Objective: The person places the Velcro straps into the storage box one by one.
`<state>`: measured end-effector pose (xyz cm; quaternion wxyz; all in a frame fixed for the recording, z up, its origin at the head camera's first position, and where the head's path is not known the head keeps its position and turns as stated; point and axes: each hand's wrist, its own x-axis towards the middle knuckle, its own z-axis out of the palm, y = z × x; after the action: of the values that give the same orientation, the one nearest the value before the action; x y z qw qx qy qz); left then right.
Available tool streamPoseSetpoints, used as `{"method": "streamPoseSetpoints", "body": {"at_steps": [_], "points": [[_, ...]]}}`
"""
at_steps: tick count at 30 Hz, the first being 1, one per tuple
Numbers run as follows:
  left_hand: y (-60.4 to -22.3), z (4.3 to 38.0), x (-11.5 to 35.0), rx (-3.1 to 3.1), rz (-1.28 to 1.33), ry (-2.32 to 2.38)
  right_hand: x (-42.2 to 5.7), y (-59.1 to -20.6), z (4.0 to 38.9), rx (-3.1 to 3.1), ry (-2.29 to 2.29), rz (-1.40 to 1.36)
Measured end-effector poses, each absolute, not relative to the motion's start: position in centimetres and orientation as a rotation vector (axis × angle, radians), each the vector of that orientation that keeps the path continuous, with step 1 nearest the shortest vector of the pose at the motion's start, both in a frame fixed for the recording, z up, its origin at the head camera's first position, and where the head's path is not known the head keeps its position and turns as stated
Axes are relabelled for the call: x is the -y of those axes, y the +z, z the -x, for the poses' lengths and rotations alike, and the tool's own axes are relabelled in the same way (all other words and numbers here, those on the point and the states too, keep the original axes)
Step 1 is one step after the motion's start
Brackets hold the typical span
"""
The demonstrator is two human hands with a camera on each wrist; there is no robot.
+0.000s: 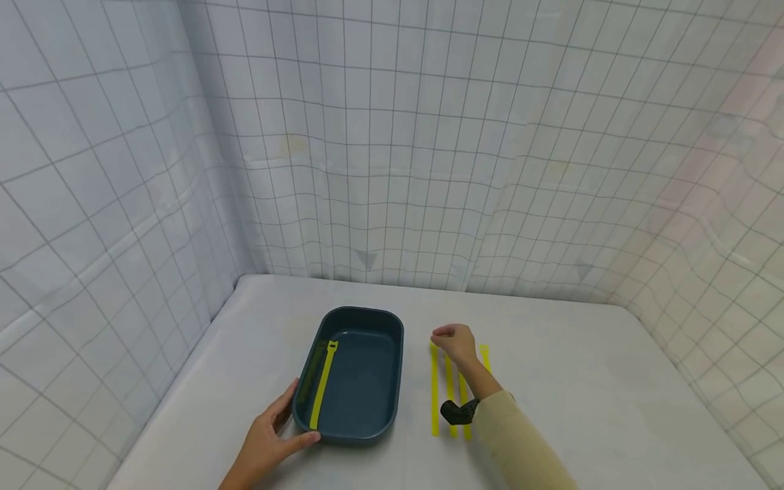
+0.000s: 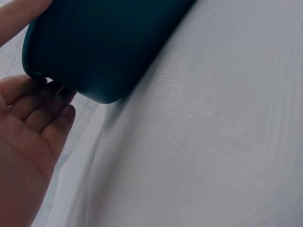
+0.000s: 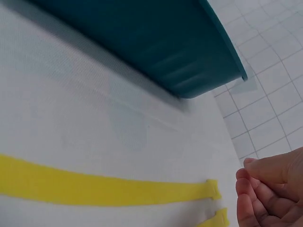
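Note:
My left hand (image 1: 266, 435) grips the near left corner of a dark teal tray (image 1: 366, 388), thumb on the near rim and fingers along the left side. Inside the tray, by its left wall, lies one yellow cable strap (image 1: 322, 388) with a slotted head. My right hand (image 1: 456, 342) is above the head end of the leftmost yellow strap (image 1: 435, 398) on the table. In the right wrist view its thumb and curled fingers meet, with nothing seen between them, apart from the strap's head (image 3: 213, 189).
Several yellow straps lie side by side right of the tray, partly hidden by the right forearm (image 1: 520, 442). A dark band (image 1: 459, 412) sits at the right wrist. The white-covered table (image 1: 582, 381) is bordered by gridded white curtains (image 1: 380, 136).

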<state>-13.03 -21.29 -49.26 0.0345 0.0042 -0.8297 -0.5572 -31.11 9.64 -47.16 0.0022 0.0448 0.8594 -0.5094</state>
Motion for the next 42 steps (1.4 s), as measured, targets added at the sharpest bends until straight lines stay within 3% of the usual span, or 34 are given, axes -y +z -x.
{"method": "streamPoseSetpoints", "body": {"at_steps": [12,42], "points": [[-49.1,13.0,21.1,2.562,-0.035,-1.691,-9.9,-49.4,32.0,-2.854,-1.523,-0.195],[-49.2,12.9,21.2,2.547,-0.03,-1.741,-9.0,-49.1,32.5,-2.93,-1.378,-0.19]]}}
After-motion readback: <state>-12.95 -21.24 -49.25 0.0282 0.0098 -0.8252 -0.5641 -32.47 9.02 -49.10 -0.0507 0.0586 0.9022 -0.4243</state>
